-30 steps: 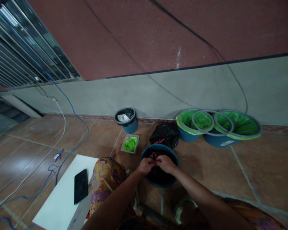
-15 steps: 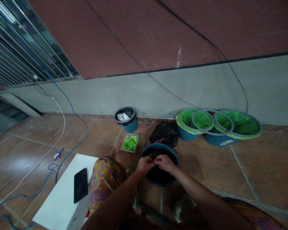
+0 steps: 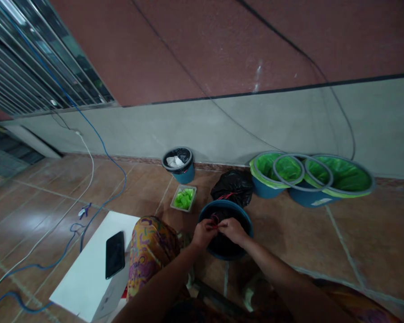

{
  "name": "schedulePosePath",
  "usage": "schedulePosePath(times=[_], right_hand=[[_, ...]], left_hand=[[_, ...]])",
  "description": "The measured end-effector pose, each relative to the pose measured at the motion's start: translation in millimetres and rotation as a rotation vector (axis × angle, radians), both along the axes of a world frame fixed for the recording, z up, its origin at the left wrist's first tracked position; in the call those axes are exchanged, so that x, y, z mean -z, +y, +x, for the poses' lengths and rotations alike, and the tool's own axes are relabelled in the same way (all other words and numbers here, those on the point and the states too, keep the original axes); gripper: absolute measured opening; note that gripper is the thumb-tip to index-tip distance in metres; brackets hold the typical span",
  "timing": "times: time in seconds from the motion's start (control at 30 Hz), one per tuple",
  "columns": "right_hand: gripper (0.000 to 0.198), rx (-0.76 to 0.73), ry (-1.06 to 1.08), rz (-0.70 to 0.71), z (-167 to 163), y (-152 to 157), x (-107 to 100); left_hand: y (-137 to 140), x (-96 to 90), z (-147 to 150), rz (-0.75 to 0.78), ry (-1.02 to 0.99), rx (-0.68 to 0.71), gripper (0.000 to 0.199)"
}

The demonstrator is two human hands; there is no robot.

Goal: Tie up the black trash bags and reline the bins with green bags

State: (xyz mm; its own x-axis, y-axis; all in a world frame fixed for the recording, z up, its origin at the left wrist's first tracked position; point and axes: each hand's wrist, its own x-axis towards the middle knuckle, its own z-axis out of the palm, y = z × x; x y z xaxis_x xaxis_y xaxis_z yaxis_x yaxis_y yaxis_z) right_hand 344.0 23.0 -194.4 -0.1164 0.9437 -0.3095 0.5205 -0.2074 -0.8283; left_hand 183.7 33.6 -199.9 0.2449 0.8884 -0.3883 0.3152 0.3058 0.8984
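Observation:
Over a blue bin (image 3: 211, 205) on the floor, my left hand (image 3: 203, 234) and my right hand (image 3: 234, 231) meet with fingers pinched. Between the fingertips runs a thin red drawstring (image 3: 215, 225), both hands gripping it. Dark material, seemingly a black bag, lies inside the bin below; the dim interior hides its shape. Just behind the bin rests a black garbage bag (image 3: 234, 183) with red strings on top.
Two bins with green liners (image 3: 267, 168) and loose grey rings (image 3: 288, 185) stand right, by the wall. Farther left are a black-lined bin (image 3: 183, 176) and a tray (image 3: 172, 204) of green bags. A phone (image 3: 115, 255) lies on a white box (image 3: 77, 282); cables (image 3: 104, 146) cross the floor.
The view has shifted slightly. Both hands stay together over the bin, still pinching the red drawstring, which now shows more clearly between the fingers.

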Motion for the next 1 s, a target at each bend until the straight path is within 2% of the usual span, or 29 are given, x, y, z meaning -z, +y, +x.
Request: schedulePosePath(times=[0.1,0.23,0.43,0.7,0.9,1.0], right_hand=[[0.023,-0.066,-0.038,0.006,3,1,-2],[0.021,-0.057,-0.159,0.050,10,5,-6],[0.021,-0.028,-0.320,0.004,18,9,-11],[0.023,-0.003,-0.385,-0.015,19,8,-7],[0.022,-0.040,-0.392,-0.022,20,9,-9],[0.035,-0.009,-0.401,0.038,22,10,-21]], left_hand=[[0,-1.5,-2,0.026,0.157,0.032,0.035],[0,-4.0,-5,0.071,0.388,0.104,0.044],[-3,-9.2,-6,0.103,0.529,0.170,0.044],[-4,-5.0,-7,0.132,0.600,0.165,0.035],[-7,-1.0,-10,0.016,0.558,0.164,0.048],[-8,-4.4,-10,-0.004,0.554,0.192,0.057]])
